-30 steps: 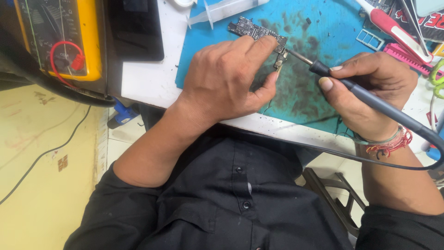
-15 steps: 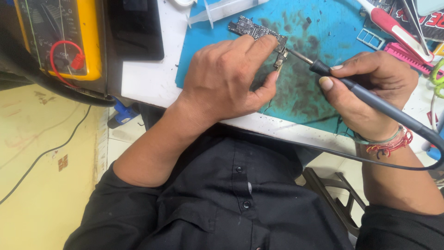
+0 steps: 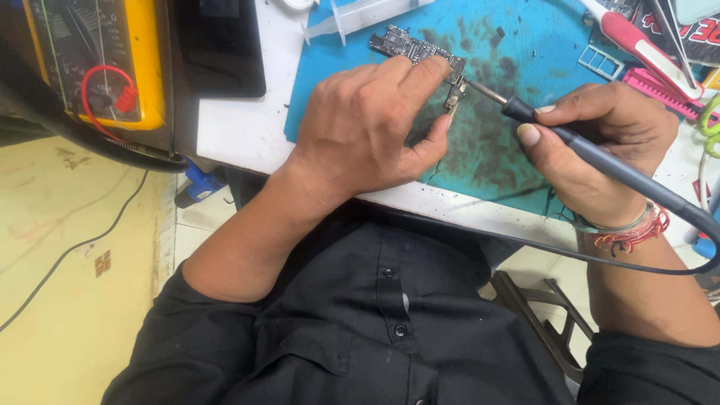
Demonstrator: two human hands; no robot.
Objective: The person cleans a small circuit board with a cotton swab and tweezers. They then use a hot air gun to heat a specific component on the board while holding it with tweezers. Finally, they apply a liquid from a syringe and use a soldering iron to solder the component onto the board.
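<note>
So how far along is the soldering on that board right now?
Set up looks done: the circuit board lies on the blue mat, pinned by the left hand. In hand: the right hand holds the soldering iron with its tip at the board's edge, beside the left fingertips. How many joints are finished is too small to tell. The syringe lies untouched above.
</note>
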